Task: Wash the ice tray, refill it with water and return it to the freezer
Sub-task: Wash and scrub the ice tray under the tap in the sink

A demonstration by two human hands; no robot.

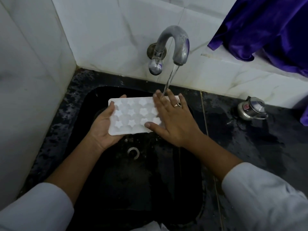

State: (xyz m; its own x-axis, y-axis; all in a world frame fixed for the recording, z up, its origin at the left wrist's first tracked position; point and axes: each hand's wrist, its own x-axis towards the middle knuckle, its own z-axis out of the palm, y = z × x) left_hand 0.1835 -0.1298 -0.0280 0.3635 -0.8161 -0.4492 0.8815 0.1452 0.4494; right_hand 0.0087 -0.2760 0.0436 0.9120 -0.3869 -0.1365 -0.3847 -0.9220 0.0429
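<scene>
White ice tray (133,116) held level, long axis running left-right.

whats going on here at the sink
A person is washing a white ice tray with star-shaped moulds over the black sink. The left hand holds the tray from beneath at its left end, thumb over the rim. The right hand lies flat on the tray's right part, fingers straight, where the stream from the tap lands. A small metal kettle stands on the wet counter to the right.
</scene>
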